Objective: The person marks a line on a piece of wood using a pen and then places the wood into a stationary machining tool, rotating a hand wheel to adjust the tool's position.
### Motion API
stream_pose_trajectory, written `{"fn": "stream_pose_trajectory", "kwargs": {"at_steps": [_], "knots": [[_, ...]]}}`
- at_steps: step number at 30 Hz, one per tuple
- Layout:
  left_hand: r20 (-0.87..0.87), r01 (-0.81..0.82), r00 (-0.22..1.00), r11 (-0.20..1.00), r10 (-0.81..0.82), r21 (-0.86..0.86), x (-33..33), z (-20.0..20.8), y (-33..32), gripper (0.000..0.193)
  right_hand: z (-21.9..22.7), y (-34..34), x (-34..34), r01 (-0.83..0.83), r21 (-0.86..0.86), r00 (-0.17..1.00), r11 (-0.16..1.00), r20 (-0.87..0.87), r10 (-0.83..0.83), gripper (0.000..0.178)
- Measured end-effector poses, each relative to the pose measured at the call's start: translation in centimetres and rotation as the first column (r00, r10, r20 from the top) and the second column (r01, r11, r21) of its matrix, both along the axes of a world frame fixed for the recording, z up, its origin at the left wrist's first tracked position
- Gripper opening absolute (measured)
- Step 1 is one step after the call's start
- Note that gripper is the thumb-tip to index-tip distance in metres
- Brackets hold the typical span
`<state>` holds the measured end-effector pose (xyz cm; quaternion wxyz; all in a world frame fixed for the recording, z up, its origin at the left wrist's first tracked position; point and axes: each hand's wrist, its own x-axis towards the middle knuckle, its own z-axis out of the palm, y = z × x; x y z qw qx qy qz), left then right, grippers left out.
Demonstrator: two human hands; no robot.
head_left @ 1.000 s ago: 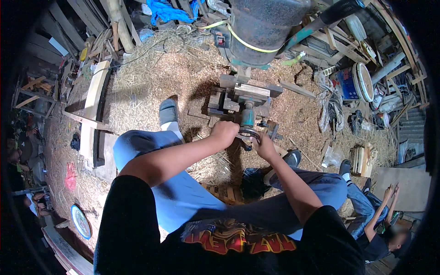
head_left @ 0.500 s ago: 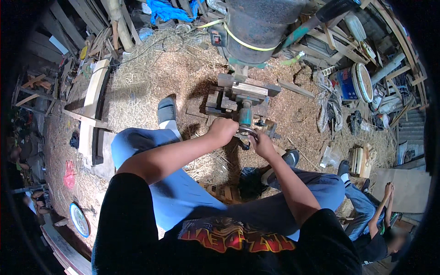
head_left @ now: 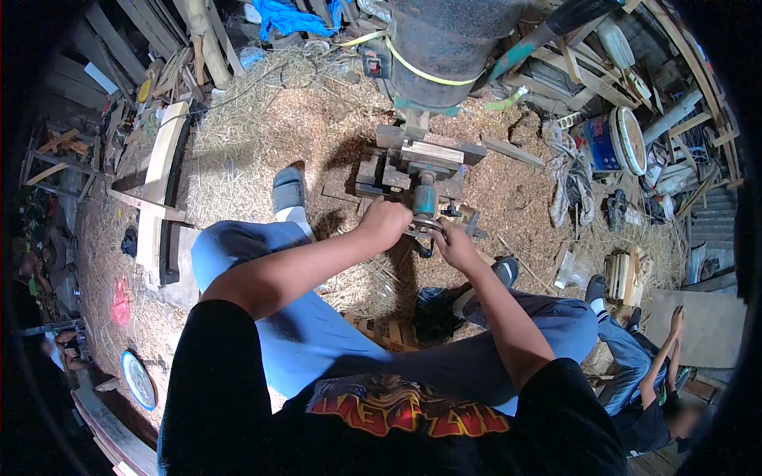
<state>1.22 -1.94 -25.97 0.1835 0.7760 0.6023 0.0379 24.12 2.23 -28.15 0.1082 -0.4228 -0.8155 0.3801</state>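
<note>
My left hand (head_left: 386, 223) is closed around the left side of a metal handwheel (head_left: 429, 226). On the wheel's right side, my right hand (head_left: 456, 245) grips the rim with curled fingers. The wheel sits at the near end of a teal vise (head_left: 425, 198) on a machine. A pale wood block (head_left: 432, 153) lies across the vise, between its dark metal jaws. Above it stands the machine's large dark, worn body (head_left: 452, 47), with a yellow cord around it. My fingers partly cover the wheel.
A switch box (head_left: 375, 65) is on the machine's left side, and a teal lever with a black grip (head_left: 571, 20) rises at its right. Shavings (head_left: 294, 119) cover the floor. Long boards (head_left: 159, 174) stand at left. At right are a blue bucket (head_left: 601, 147) and a seated person (head_left: 647, 397).
My hands stay on the handwheel with barely any shift. At the right, the seated person's raised hands have moved up slightly.
</note>
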Motion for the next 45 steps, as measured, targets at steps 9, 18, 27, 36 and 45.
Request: {"fn": "stream_pose_trajectory", "kwargs": {"at_steps": [9,18,27,36,45], "knots": [[0.103,-0.075,0.991,0.989,0.088,-0.129,-0.6,-1.7,-0.1,0.018,-1.7,-0.9,-1.4,0.098,0.158,0.993,0.983,0.043,-0.106,0.019],[0.100,-0.014,0.995,1.000,0.013,0.011,0.1,0.7,0.1,0.015,-1.6,-0.4,-0.3,0.084,-0.091,0.988,0.992,-0.123,-0.095,0.026],[0.124,-0.023,0.992,0.998,0.029,-0.050,0.1,-0.3,0.2,0.016,-2.5,-1.6,-1.4,0.199,0.000,0.978,0.980,-0.070,-0.198,0.020],[0.116,-0.007,0.993,0.997,0.016,-0.076,-0.8,0.0,-0.1,0.016,-1.0,-1.5,-2.5,0.159,0.130,0.983,0.979,0.067,-0.169,0.024],[-0.073,0.049,0.996,0.998,-0.047,0.033,-0.5,-0.8,0.1,0.015,-2.3,-1.0,-0.8,0.121,-0.031,0.979,0.992,-0.163,-0.125,0.030]]}}
